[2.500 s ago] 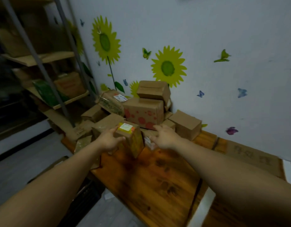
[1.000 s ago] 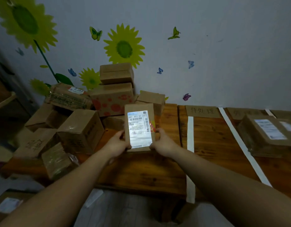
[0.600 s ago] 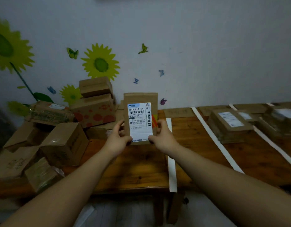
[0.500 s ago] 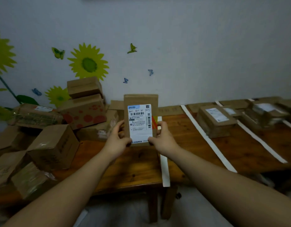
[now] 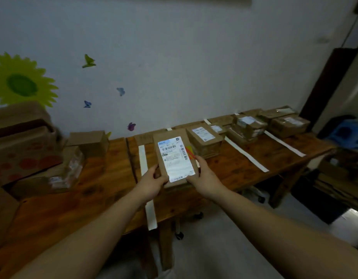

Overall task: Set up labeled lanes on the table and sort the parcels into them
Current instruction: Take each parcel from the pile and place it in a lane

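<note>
Two-handed hold on the parcel (image 5: 175, 160), label up. Gripping its lower left corner with the left hand (image 5: 152, 183), fingers (image 5: 156, 175) curled underneath; clasping the lower right edge with the right hand (image 5: 205, 177), thumb along the side. Reaching forward above the worktop (image 5: 105, 178), white tape strip (image 5: 142, 158) just left of the fingers.

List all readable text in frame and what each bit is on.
"661 811 57 [57]", roughly, blurred: top line of the shipping label on the hand-held parcel.
Rest of that label, barcodes included: too small to read.
Labels on the sorted parcels: unreadable.
Cardboard lane tag: handwriting too blurred.
</note>
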A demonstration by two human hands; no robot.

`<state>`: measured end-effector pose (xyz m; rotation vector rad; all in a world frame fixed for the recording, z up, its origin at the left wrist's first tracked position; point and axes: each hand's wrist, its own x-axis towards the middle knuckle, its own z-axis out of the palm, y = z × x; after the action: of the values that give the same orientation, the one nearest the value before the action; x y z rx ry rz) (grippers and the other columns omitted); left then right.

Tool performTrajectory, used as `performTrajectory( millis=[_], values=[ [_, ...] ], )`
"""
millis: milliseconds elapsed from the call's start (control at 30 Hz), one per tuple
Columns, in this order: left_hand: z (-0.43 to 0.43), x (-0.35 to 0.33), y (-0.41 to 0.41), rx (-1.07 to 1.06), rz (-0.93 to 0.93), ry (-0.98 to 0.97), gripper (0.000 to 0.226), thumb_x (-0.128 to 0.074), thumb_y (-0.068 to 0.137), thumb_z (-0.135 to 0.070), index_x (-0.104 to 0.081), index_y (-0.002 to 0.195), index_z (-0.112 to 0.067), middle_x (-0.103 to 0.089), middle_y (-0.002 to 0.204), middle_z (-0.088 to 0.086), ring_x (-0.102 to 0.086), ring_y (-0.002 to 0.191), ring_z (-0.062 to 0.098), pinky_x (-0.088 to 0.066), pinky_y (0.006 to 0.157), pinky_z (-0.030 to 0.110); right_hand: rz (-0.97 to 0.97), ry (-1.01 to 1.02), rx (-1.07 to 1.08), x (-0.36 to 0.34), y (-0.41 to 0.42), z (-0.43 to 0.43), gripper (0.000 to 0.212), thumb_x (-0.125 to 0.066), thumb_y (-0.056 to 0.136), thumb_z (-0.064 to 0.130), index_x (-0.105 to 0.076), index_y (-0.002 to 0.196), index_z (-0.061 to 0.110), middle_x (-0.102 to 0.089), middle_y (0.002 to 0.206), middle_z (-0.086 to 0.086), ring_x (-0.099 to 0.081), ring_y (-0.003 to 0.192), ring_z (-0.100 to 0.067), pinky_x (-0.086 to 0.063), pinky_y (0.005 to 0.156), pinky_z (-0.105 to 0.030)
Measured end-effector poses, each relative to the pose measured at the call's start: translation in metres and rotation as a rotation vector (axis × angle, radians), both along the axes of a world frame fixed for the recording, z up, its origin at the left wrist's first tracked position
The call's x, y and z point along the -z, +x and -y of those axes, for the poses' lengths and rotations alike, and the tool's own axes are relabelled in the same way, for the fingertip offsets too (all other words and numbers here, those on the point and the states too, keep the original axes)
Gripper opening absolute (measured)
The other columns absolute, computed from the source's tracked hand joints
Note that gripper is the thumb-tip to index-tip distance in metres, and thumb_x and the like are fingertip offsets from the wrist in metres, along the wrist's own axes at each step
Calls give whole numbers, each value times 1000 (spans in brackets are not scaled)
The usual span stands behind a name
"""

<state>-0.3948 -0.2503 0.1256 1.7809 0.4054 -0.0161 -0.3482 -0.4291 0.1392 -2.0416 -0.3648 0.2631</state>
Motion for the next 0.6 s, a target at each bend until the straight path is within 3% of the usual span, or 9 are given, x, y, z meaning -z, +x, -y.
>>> performTrajectory(
  millis=[67, 167, 367, 500, 600],
  values=[
    [16, 2, 20, -6, -35, 26, 66, -60, 89, -32, -25, 146, -30, -60, 104, -9, -59, 82, 9, -50, 63, 24, 16, -9, -32, 1, 17, 18, 64, -60, 92, 33, -25, 146, 35, -48, 141, 5, -50, 119, -14, -41, 79, -18],
    [39, 5, 50, -20, -65, 14, 66, -59, 89, -35, -25, 146, -29, -57, 123, -1, -58, 89, 9, -48, 62, 23, 21, -46, -87, 4, 47, 40, 58, -59, 93, 28, -31, 144, 34, -48, 142, 5, -47, 127, -16, -42, 93, -26],
    [48, 17, 87, -92, -109, 32, 63, -55, 92, -34, -22, 146, -32, -57, 126, -2, -58, 100, 16, -50, 68, 28, 41, -66, -198, 18, 99, 48, 58, -60, 92, 23, -34, 143, 33, -48, 142, 6, -45, 128, -16, -40, 91, -22],
    [30, 26, 99, -128, -141, 44, 63, -55, 92, -30, -22, 146, -33, -58, 114, -8, -59, 94, 12, -50, 65, 25, 39, -105, -282, 34, 122, 25, 61, -59, 92, 18, -30, 144, 33, -45, 145, 7, -44, 131, -15, -38, 76, -6],
    [6, 36, 111, -133, -158, 30, 62, -58, 91, -29, -27, 145, -31, -58, 116, -5, -60, 96, 13, -50, 67, 24, 37, -148, -302, 49, 141, -2, 62, -59, 93, 20, -29, 145, 31, -45, 145, 5, -44, 131, -19, -40, 90, -19]
  ],
)
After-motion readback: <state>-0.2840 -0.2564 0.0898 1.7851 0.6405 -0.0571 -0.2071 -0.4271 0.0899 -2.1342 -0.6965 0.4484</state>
